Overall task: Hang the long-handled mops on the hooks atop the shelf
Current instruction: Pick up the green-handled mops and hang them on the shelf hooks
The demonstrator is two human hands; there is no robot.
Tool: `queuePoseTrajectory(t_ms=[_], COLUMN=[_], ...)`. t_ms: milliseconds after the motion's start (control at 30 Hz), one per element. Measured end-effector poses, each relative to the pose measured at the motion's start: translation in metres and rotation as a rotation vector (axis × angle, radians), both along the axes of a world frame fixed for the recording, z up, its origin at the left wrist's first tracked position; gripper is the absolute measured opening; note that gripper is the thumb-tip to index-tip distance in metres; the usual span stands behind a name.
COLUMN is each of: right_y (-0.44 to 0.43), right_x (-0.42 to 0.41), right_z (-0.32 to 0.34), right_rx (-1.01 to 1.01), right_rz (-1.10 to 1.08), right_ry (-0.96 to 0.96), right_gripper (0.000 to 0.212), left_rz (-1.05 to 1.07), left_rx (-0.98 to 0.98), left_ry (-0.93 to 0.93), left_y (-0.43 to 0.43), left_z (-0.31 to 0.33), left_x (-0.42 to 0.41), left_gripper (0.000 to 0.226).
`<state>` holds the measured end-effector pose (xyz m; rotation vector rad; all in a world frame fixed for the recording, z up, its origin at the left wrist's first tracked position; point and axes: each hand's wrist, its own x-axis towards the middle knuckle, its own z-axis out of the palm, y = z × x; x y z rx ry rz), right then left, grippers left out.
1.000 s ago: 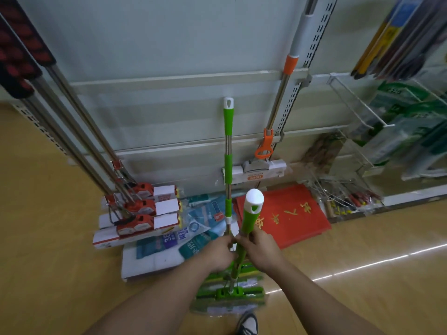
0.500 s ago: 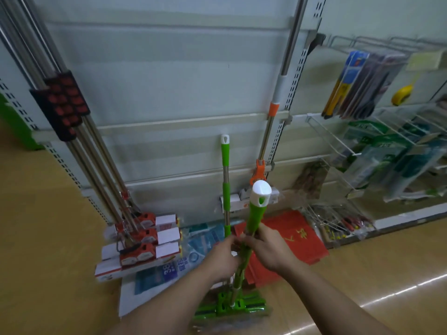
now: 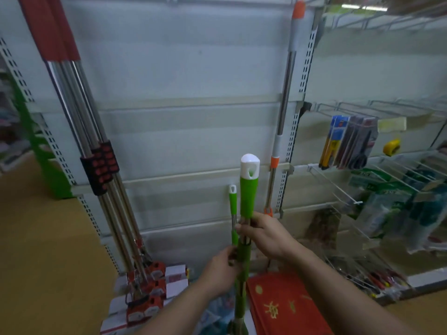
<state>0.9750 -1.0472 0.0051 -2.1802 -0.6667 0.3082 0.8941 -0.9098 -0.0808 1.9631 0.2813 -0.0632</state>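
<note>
Upright, round-capped green plastic mop handle point(image 3: 248, 197)

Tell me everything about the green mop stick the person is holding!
The green mop stick stands nearly upright in front of the white shelf wall. Its top is a rounded white cap with a hanging hole, above a shiny green plastic-looking grip. Lower down come more green sleeves. The right hand holds it just below the grip, and the left hand holds it lower. Its bottom end runs out of view.
</note>
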Motion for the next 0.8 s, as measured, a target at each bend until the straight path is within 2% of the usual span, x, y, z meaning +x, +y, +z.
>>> queuePoseTrajectory(t_ms=[167,233,300,367,500,667,800], right_y=[0.001,0.002,0.002,0.002,0.003,0.005,0.010], right_x=[0.010,0.011,0.015,0.020,0.027,0.038,0.047], right_z=[0.033,0.043,0.051,0.058,0.077,0.100,0.120], right_rx=[0.109,0.171,0.237,0.294,0.347,0.387,0.386], right_rz=[-0.005,0.005,0.026,0.041,0.083,0.128,0.158], right_ry=[-0.013,-0.015,-0.019,-0.009,-0.025,-0.048,-0.076], right_gripper=[0.022,0.028,0.040,0.043,0.042,0.023,0.028], left_rz=[0.089,0.110,0.113,0.151,0.193,0.219,0.220], left_rx=[-0.072,-0.089,-0.116,-0.149,-0.205,-0.240,-0.203], left_ry=[-0.085,-0.129,-0.177,-0.226,-0.304,-0.411,-0.449], left_y=[0.001,0.002,0.003,0.003,0.000,-0.003,-0.007], left_z=[0.019,0.024,0.029,0.035,0.049,0.074,0.097], left_x=[0.012,0.016,0.020,0.023,0.028,0.036,0.041], left_gripper=[0.020,0.019,0.042,0.050,0.038,0.052,0.044])
